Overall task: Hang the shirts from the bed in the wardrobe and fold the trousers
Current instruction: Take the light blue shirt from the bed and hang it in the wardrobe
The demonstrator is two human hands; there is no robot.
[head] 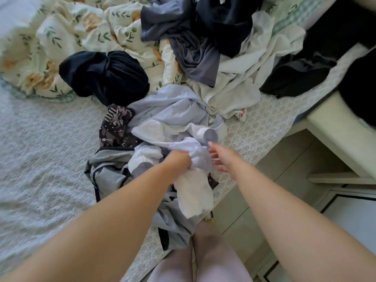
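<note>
A heap of clothes lies on the bed [40, 139]. My left hand [179, 160] is shut on a bunch of white shirt fabric [193, 192], which hangs down over the bed's edge. My right hand [222, 159] hovers just right of that fabric, fingers apart, holding nothing. A pale blue shirt [173, 110] lies under and behind the white one. A dark patterned garment [116, 127] and a grey garment with dark piping [107, 171] sit to the left. Black [105, 76], grey [189, 43], navy [223, 23] and white [244, 78] garments lie farther back.
A leaf-print duvet [67, 37] is bunched at the back left. A white bench or table [335, 127] stands to the right of the bed, with dark clothing [301, 72] by it. Tiled floor [284, 159] shows at the lower right, and my legs [203, 259] press against the bed edge.
</note>
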